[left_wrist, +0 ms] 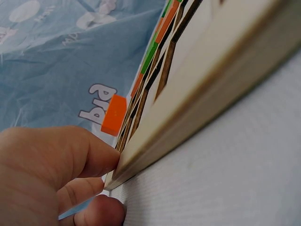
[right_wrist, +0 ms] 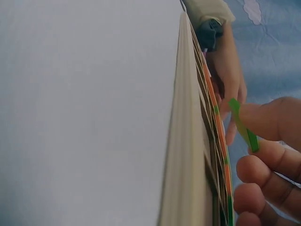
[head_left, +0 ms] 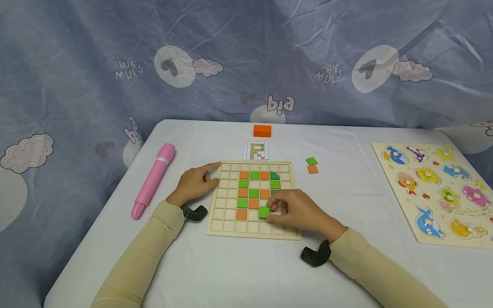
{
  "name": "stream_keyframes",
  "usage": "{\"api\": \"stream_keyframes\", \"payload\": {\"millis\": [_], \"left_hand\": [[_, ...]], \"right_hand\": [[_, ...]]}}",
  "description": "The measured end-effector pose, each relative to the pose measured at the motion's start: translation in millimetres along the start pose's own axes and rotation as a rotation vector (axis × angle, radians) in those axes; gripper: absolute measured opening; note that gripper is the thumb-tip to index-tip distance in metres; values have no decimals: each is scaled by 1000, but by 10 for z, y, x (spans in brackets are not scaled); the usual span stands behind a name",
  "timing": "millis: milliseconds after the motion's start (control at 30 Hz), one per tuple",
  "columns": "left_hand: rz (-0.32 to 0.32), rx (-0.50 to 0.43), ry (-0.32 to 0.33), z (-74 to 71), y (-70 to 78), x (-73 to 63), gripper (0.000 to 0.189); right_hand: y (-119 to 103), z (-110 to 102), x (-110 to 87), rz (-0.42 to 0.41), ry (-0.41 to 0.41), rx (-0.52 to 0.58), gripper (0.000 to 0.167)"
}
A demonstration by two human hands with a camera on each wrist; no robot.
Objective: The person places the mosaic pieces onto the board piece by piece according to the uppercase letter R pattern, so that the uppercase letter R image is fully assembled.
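The wooden grid board [head_left: 225,214] lies on the table with orange and green tiles set in its middle cells. My right hand [head_left: 298,209] pinches a green square tile [head_left: 264,212] between thumb and fingertips over the lower right part of the grid. In the right wrist view that tile [right_wrist: 244,126] is tilted and held apart from the board. My left hand [head_left: 194,184] touches the board's left edge, its index finger stretched to the far left corner. The left wrist view shows those fingertips [left_wrist: 110,160] against the wooden rim. My right hand covers part of the rightmost tile column.
A pattern card [head_left: 256,150] and an orange block [head_left: 262,131] lie beyond the board. To the right are a loose green tile [head_left: 311,161] and an orange tile [head_left: 313,169]. A pink cylindrical stick [head_left: 154,179] lies left, an animal puzzle board [head_left: 443,192] far right.
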State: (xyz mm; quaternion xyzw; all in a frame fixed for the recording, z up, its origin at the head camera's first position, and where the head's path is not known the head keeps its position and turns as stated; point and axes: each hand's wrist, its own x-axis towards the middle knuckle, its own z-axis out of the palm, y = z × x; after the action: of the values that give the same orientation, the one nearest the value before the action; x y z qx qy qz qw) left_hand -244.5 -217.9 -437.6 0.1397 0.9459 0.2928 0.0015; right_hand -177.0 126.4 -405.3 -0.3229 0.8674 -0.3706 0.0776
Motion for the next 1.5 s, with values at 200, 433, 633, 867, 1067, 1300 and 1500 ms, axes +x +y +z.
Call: {"api": "stream_keyframes", "payload": {"millis": [200,433,633,867,1067,1300,1500], "left_hand": [[-6,-2,-5,3,-4,10,59],[-5,-7,-7,-3,5,5,59],[-2,-5,-5,-12,6,5,59],[-1,-3,-6,-14,5,10,59],[2,-2,-5,-14,2,9,60],[2,-1,-2,-5,-3,12,59],[1,-4,-4,-7,2,4,59]], "right_hand": [[-80,96,51,-27,-38,1,19],[-195,174,121,-2,-81,-5,20],[-247,241,169,-47,-107,-49,21],[-314,303,216,-86,-133,-80,22],[-383,327,239,-97,-134,-126,22],[-409,358,260,-94,-142,-170,22],[-413,370,271,-90,-149,-180,22]]}}
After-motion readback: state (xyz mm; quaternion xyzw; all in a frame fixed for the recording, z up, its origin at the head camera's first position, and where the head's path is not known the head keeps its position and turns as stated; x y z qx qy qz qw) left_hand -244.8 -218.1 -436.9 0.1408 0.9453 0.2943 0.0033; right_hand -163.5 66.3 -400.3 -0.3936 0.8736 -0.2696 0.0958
